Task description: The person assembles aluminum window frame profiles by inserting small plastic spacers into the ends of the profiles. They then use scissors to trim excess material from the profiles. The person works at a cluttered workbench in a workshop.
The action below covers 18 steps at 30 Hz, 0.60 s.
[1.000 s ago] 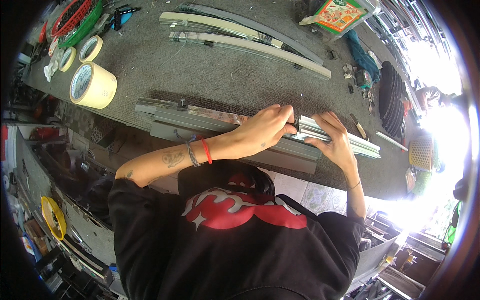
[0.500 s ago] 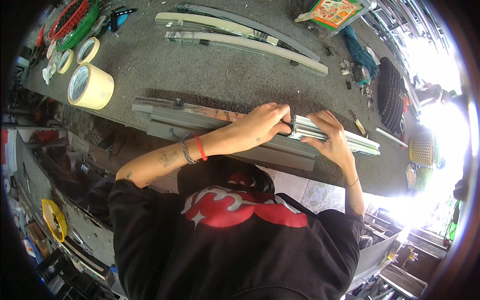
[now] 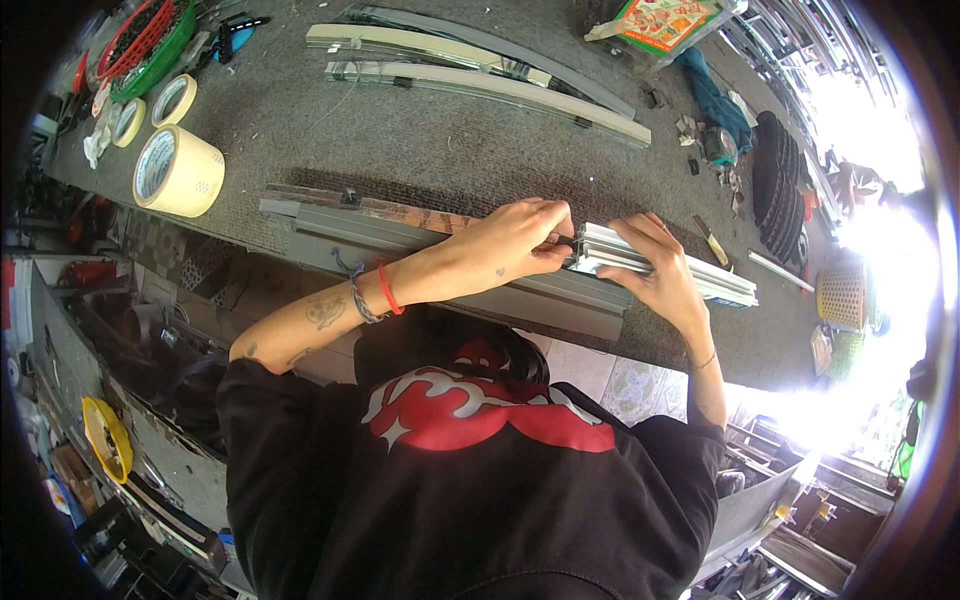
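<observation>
My right hand point(image 3: 655, 262) is wrapped round a bundle of silver aluminium profiles point(image 3: 728, 285), thumb on the near side and fingers over the top. The bundle's left end points at my left hand point(image 3: 530, 237). There my left thumb and fingers pinch a small dark piece point(image 3: 568, 243) against or close to the profile end; its kind is too small to make out. Under my left forearm and hands lie long grey profiles point(image 3: 540, 308) along the bench's near edge. A reddish-brown strip point(image 3: 420, 217) runs beside them, partly hidden by my left hand.
Cream-coloured strips point(image 3: 480, 88) lie across the far side of the carpeted bench point(image 3: 300, 120). Tape rolls point(image 3: 195, 180) stand at left near a green basket point(image 3: 160, 70). A knife point(image 3: 712, 240), black coiled material point(image 3: 778, 190) and a tan basket point(image 3: 842, 295) are at right.
My left hand has shifted slightly left, away from the profile end, and its fingers have turned a little. The right hand keeps its grip on the bundle.
</observation>
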Tool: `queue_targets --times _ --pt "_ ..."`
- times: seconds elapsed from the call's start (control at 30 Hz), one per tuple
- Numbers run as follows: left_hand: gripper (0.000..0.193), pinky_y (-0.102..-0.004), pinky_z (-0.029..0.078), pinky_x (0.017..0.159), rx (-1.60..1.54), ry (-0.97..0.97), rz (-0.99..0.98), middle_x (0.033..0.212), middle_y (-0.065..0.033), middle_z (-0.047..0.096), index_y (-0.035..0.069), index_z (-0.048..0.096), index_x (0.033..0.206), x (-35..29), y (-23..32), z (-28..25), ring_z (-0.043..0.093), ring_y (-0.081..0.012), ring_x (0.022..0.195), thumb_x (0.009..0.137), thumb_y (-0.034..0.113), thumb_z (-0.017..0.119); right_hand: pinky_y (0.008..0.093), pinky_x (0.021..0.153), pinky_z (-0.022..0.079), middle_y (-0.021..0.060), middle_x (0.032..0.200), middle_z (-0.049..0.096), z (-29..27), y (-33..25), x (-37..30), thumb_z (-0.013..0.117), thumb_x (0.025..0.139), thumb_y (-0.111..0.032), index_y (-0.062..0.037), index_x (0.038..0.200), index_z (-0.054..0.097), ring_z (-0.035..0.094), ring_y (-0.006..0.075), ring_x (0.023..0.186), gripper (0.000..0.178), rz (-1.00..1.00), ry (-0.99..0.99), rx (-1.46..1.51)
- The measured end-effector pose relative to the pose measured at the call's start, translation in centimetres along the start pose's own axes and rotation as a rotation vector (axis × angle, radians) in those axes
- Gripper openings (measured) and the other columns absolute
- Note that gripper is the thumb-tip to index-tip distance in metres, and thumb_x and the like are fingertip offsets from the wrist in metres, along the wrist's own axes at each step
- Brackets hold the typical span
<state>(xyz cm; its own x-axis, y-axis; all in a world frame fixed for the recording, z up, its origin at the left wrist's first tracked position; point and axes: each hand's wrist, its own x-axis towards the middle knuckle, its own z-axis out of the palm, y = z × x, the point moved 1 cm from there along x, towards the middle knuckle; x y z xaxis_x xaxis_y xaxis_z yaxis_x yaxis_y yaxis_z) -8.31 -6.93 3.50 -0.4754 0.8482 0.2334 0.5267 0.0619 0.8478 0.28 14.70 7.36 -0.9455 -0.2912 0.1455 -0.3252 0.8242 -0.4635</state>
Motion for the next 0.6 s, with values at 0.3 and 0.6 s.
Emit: queue_targets --times 0.3,0.6 --pt "0.024 -0.0409 0.05 0.077 0.027 0.061 0.012 0.097 -0.0167 0.06 0.0 0.047 0.097 -0.32 -0.17 0.64 0.063 -0.0319 0.091 0.089 0.014 0.064 0.0396 0.081 0.045 0.0158 0.098 0.059 -0.13 -0.47 -0.07 0.081 0.064 -0.024 0.008 0.108 0.06 0.054 0.032 0.088 0.058 -0.007 0.012 -0.035" --pt "0.026 -0.041 0.051 0.078 -0.072 0.039 -0.06 0.096 -0.0183 0.059 -0.002 0.045 0.096 -0.22 0.0 0.68 0.063 -0.0335 0.091 0.088 0.015 0.064 0.0396 0.08 0.048 0.0128 0.097 0.061 -0.25 -0.74 0.02 0.081 0.065 -0.022 0.005 0.107 0.062 0.056 0.0312 0.09 0.054 0.018 0.033 -0.027"
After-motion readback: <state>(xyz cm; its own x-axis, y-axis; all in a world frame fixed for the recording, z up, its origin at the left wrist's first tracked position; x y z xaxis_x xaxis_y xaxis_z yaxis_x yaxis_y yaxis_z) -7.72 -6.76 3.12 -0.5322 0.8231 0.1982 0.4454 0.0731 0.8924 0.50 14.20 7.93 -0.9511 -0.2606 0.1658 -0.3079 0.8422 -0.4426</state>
